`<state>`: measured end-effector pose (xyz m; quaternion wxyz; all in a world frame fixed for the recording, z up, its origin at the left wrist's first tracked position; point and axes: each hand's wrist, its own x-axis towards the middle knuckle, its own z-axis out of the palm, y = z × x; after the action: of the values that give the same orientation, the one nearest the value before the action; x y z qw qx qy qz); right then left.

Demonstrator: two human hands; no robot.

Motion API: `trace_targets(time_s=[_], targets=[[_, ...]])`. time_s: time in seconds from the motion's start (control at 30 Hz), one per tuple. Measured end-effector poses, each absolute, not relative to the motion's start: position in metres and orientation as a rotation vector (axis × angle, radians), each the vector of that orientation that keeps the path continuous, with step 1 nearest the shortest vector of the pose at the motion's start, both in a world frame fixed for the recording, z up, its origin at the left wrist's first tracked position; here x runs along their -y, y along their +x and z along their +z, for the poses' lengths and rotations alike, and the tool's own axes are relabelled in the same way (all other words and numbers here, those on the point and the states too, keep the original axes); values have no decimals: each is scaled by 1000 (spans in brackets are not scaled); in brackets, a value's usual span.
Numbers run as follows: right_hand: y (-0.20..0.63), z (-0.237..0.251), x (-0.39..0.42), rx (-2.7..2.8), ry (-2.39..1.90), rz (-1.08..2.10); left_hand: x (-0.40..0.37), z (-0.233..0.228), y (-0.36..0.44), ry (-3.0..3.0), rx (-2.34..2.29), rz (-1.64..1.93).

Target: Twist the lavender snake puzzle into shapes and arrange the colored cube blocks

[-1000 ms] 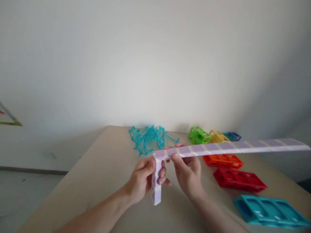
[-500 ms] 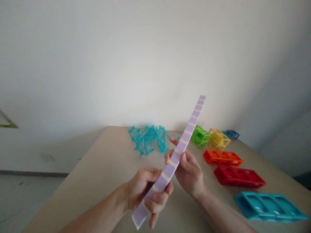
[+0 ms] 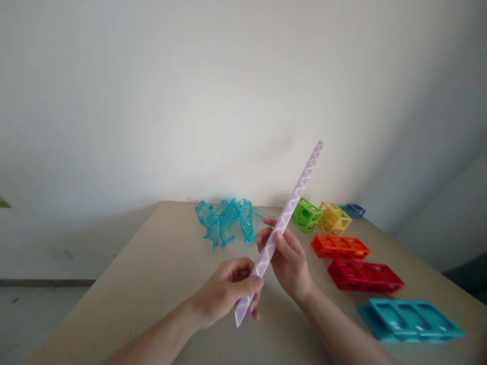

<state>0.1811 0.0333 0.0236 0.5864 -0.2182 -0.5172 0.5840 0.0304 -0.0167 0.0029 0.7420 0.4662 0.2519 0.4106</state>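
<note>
A long, straight snake puzzle (image 3: pixel 292 203) in lilac, marked with white zigzag lines, slants up and away above the table. My left hand (image 3: pixel 228 289) is closed around its near end, thumb across the top and fingers underneath. Higher up the stick, my right hand (image 3: pixel 287 256) grips it between thumb and fingers. The far end sticks out freely beyond both hands, and part of the near section is covered by my left thumb.
On the table (image 3: pixel 152 284), clear blue curved pieces (image 3: pixel 228 220) lie at the back. To the right are a green frame cube (image 3: pixel 305 215), a yellow one (image 3: pixel 334 219), a dark blue piece (image 3: pixel 356 210), and orange (image 3: pixel 340 247), red (image 3: pixel 365 276) and teal (image 3: pixel 413 320) blocks. A wall stands behind.
The snake puzzle has rolled about its length, so its zigzag side shows instead of the banded face. My left hand has shifted its grip, its thumb now over the top. The view has shifted slightly.
</note>
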Motion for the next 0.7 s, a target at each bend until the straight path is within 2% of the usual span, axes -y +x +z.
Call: trace_targets(time_s=[0.1, 0.23, 0.47, 0.7], targets=[[181, 16, -36, 1273, -598, 1288, 16, 1, 36, 1205, -775, 1068], [181, 13, -35, 1379, -633, 1212, 16, -3, 39, 1157, -767, 1041], [181, 14, -36, 1271, -623, 1310, 16, -1, 36, 801, -423, 915], [181, 18, -35, 1285, -508, 1453, 16, -1, 34, 1068, -554, 933]])
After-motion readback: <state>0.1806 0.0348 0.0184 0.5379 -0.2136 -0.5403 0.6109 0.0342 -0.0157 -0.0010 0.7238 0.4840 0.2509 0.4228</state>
